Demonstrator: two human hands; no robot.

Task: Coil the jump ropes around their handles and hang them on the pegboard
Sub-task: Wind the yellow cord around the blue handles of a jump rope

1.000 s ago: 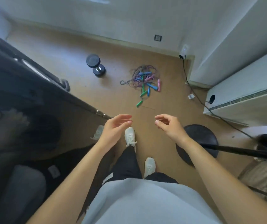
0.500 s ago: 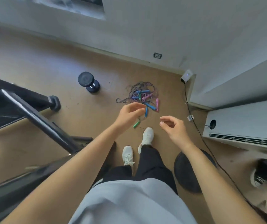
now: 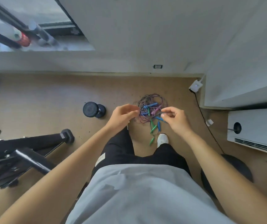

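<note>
The jump ropes (image 3: 151,105) lie tangled on the floor (image 3: 48,102) near the wall. The left hand (image 3: 123,115) and right hand (image 3: 176,118) hover above them, fingers loosely curled, holding nothing. Pulling 1 handle could drag up the whole knot and tighten it.

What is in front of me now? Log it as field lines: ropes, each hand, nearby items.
ropes: jump ropes tangled in one pile on the floor, none coiled
handles: blue, green, pink, loose in the pile
left hand: above the pile, fingers loosely curled, no grip seen
right hand: same, beside the left
dumbbell: on the floor, left of the pile
pegboard: not in view
</note>
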